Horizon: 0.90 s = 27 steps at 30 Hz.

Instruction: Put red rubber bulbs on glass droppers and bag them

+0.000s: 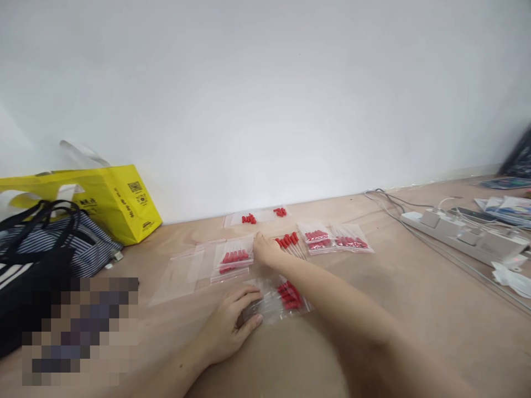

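My left hand (232, 320) rests on the left end of a clear zip bag (271, 301), its fingers apart. Red-tipped pieces (290, 296) lie in that bag's right part. Farther forward, my right hand (265, 250) is beside a clear bag (235, 249) with a row of red pieces; its fingers are bent together, and what they hold, if anything, is hidden. Just right of it lie several red-tipped sticks (292, 243). Two filled bags (317, 237) (350, 239) lie farther right. Small red pieces (249, 219) sit on clear plastic near the wall.
Flat clear bags (180, 273) lie at the left. A yellow bag (124, 202) and a striped bag (89, 243) stand at the far left. On the right are a white power strip (464, 235), cables and crumpled white paper (512, 278).
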Available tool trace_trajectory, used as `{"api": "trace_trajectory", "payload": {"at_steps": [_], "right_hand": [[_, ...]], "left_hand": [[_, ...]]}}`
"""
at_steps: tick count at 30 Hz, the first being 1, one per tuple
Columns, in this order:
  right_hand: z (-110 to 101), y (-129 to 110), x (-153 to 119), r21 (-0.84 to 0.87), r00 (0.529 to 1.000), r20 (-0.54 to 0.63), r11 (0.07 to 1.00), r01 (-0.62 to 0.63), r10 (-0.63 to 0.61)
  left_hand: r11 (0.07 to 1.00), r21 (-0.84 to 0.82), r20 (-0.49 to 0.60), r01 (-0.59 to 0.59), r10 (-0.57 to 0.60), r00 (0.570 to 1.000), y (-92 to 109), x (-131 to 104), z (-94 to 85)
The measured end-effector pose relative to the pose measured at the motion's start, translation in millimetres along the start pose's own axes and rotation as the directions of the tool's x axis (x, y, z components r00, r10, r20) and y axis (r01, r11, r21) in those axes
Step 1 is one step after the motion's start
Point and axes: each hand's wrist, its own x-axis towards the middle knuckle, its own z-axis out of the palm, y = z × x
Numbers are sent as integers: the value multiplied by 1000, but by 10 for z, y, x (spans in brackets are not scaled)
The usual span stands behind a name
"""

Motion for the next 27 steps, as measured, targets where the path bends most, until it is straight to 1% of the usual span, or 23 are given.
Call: {"api": "trace_trajectory", "payload": {"at_steps": [2, 3, 5, 6, 7, 8, 9, 11, 13, 15, 16, 18, 24, 26, 27], "right_hand": [[-77, 101, -78, 41, 1000, -11, 999, 26, -25], [-129, 191, -142, 67, 999, -15, 997, 34, -33], [-234, 445, -319, 124, 998, -42, 991, 52, -47], [-274, 598, -427, 172, 994, -82, 981, 84, -71], [-297, 759, -544, 317, 977, -193, 936, 152, -93], [-299, 918, -664, 441, 959, -274, 877, 189, -69], [-277, 1065, -781, 554, 953, -304, 815, 171, 7], [-175, 1294, -986, 749, 934, -303, 653, 109, 192], [-34, 1410, -1128, 873, 888, -285, 480, 85, 361], [86, 1418, -1199, 938, 845, -251, 335, 91, 473], [127, 1393, -1212, 955, 830, -233, 278, 98, 506], [171, 1314, -1211, 974, 826, -203, 198, 114, 526], [229, 1117, -1180, 989, 885, -141, 23, 146, 445], [258, 1078, -1191, 988, 901, -137, -5, 152, 411], [267, 1061, -1201, 988, 912, -140, 0, 151, 386]], "left_hand": [[1000, -12, 11, 15, -14, 1000, 24, 0, -16], [1000, -15, 19, 24, -24, 1000, 35, 2, -23], [999, -14, 39, 39, -39, 998, 51, 9, -33], [999, -13, 49, 41, -40, 998, 57, 15, -34], [999, -11, 58, 39, -39, 998, 62, 23, -34], [999, -8, 67, 37, -36, 997, 65, 32, -33], [999, -6, 73, 33, -32, 997, 69, 41, -31], [1000, -3, 77, 24, -23, 997, 75, 59, -28], [1000, 4, 74, 19, -19, 997, 80, 74, -27], [1000, 16, 73, 19, -20, 997, 82, 84, -28], [1000, 21, 74, 19, -21, 997, 83, 88, -30], [999, 28, 76, 19, -21, 997, 84, 93, -35], [999, 33, 91, 26, -29, 995, 76, 95, -34], [999, 38, 99, 21, -25, 995, 73, 91, -31], [999, 41, 101, 20, -24, 995, 73, 89, -32]]}}
